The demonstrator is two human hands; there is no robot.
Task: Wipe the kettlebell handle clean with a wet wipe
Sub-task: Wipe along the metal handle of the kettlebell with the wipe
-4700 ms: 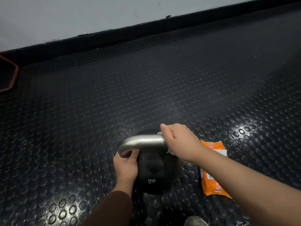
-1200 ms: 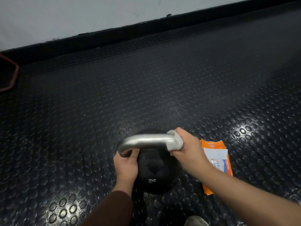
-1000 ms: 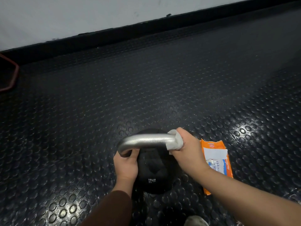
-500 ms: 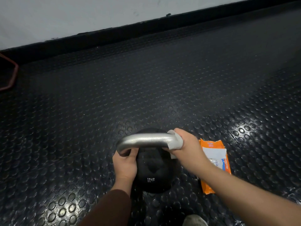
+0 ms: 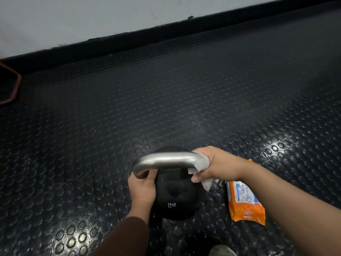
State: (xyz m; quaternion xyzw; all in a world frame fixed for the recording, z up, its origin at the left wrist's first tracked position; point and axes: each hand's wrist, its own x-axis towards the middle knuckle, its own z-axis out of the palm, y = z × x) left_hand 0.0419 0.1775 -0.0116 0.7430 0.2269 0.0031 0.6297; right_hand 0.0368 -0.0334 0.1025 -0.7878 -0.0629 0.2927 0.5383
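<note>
Now the right hand (image 5: 215, 167) clamps the wet wipe (image 5: 202, 163) round the right bend of the handle (image 5: 166, 160), whose bare bar runs leftward to the left hand (image 5: 142, 187), which grips its other leg and steadies the kettlebell (image 5: 175, 196) standing on the studded floor (image 5: 166, 108).

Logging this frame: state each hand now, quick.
Left hand: grips the kettlebell handle at its left end.
Right hand: grips the wet wipe wrapped on the handle's right bend.
</note>
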